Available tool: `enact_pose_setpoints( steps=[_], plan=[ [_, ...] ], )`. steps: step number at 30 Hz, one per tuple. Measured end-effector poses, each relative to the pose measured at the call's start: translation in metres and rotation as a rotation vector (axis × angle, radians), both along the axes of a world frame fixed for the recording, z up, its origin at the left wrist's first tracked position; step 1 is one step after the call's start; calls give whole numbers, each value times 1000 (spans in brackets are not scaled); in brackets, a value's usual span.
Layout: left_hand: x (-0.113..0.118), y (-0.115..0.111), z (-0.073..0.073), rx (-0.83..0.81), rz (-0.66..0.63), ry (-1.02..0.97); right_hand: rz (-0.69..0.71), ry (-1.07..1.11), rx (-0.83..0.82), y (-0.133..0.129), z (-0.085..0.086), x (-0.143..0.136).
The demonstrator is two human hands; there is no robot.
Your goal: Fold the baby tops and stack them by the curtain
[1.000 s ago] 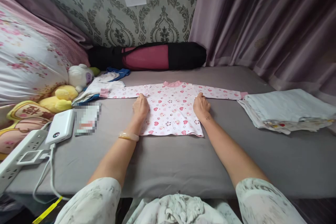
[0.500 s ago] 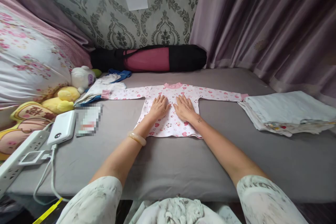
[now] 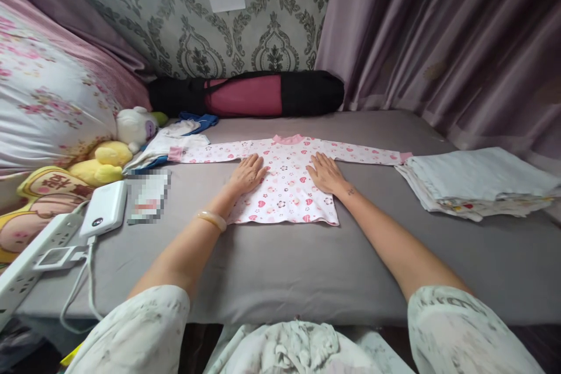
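Observation:
A small long-sleeved shirt (image 3: 287,181), white with pink hearts and flowers, lies spread flat with both sleeves stretched out sideways. Its pink collar (image 3: 288,139) points away from me. My left hand (image 3: 250,173) rests flat on the shirt's left side near the armpit, fingers extended. On the opposite side, my right hand (image 3: 325,173) presses flat near the other armpit, fingers slightly spread. Neither hand grasps anything. The left cuff (image 3: 176,154) reaches the white and blue clothes, and the right cuff (image 3: 406,157) touches the folded stack.
A stack of folded pale cloth (image 3: 482,181) lies at the right. White and blue clothes (image 3: 184,131), plush toys (image 3: 103,160), a power bank (image 3: 104,210) and a power strip (image 3: 33,266) are at the left. A long black-and-red bag (image 3: 245,95) lies along the wall.
Both hands have slid apart over the shirt, the left one leftward and the right one rightward, from its middle to its sides. More of the printed front shows between them.

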State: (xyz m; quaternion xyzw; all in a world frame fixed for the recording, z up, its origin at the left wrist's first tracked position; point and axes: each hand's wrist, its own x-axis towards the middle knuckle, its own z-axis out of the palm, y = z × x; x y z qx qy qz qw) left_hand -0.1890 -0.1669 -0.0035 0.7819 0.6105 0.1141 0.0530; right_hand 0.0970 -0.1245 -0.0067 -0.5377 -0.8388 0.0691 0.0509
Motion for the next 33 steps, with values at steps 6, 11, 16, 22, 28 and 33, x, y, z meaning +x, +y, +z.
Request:
enact_pose_setpoints(
  steps=[6, 11, 16, 22, 28, 33],
  plan=[
    [20, -29, 10, -33, -136, 30, 251, -6, -65, -26, 10, 7],
    [37, -72, 15, -147, -307, -27, 369, 26, -127, -57, 19, 22],
    [30, -93, 21, -276, -304, -89, 413, 74, -198, -77, 27, 39],
    [-5, -106, 26, -322, -260, -203, 433, 79, -259, -93, 34, 65],
    [-13, -102, 39, -379, -196, -340, 409, 88, -274, -91, 56, 60],
    [44, -84, 34, -131, -166, -245, 319, 228, -77, -71, 49, -2]
  ],
)
